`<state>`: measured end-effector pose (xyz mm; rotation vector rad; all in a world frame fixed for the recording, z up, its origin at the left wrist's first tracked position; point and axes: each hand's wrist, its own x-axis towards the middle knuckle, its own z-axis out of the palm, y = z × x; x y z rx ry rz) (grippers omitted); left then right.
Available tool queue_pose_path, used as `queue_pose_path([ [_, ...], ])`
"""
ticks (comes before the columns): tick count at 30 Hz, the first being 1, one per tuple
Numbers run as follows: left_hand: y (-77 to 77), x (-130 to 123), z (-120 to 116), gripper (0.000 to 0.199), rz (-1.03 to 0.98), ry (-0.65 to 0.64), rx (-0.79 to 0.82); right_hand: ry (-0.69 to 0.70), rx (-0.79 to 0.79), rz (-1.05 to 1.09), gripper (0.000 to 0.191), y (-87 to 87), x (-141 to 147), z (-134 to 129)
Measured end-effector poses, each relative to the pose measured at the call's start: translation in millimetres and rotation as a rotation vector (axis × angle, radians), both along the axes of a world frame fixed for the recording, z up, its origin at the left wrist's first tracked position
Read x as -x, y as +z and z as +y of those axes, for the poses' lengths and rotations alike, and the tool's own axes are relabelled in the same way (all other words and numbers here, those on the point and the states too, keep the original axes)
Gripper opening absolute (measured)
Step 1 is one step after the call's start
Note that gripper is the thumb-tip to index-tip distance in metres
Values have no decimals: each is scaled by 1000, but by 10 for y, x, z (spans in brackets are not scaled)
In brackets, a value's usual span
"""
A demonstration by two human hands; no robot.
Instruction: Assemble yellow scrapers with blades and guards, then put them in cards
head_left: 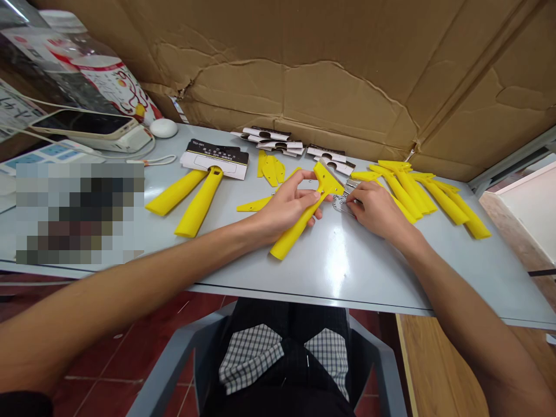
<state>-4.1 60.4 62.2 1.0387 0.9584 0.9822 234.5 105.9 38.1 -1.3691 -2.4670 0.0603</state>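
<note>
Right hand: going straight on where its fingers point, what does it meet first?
Likely the head of the yellow scraper, held in the left hand just ahead of the right hand. Small metal parts also show in that gap, perhaps lower; depth is unclear.

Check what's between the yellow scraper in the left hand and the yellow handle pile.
The right hand and small metal parts, in the head view.

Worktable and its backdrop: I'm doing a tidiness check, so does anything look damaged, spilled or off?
The cardboard behind the table looks damaged: creased, with a ragged tear toward the left. I see no spill, but a pixelated patch hides part of the table's left side.
</note>
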Motion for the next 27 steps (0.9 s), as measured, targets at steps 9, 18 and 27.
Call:
queue_pose_path([
  [9,-20,11,20,26,-5,1,-13,20,-67,154,20,61,-22,11],
  [18,-65,-38,-137,21,-8,-137,-36,110,-190,524,9,245,202,-296],
  [27,-78,-50,-205,21,16,-191,-59,117,-192,563,8,219,273,-371],
])
